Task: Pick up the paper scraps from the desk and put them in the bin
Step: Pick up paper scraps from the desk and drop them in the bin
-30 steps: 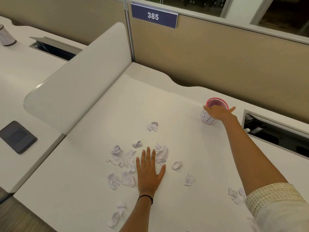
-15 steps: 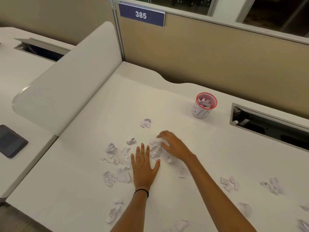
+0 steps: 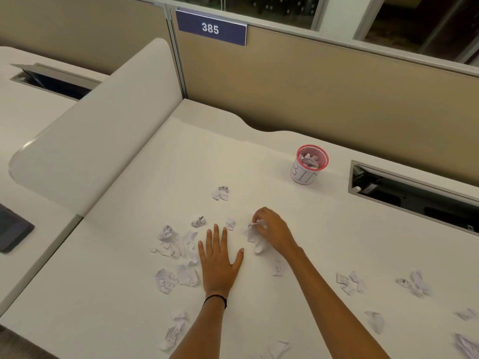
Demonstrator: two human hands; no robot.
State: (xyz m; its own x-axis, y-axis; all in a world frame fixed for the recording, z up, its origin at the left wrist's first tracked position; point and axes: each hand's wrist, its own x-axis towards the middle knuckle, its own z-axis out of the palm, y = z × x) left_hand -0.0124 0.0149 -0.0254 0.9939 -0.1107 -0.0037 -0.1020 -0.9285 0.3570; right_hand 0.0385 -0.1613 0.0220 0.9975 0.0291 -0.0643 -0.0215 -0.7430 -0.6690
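The right hand (image 3: 273, 233) is curling its fingers around a crumpled paper scrap (image 3: 255, 239) and pinching it near the middle of the white desk (image 3: 134, 307). The left hand (image 3: 220, 263) is lying flat on the desk just beside it, fingers straight and spread, gripping nothing (a thin black band (image 3: 215, 298) is circling its wrist). More torn scraps (image 3: 176, 247) are lying scattered to the left of that hand, others (image 3: 350, 281) are sitting to the right of the right forearm, and one (image 3: 220, 193) is lying farther back. The pink-rimmed mesh bin (image 3: 309, 167), lettered "BIN", is standing upright towards the back, well apart from both hands, with scraps already showing inside it.
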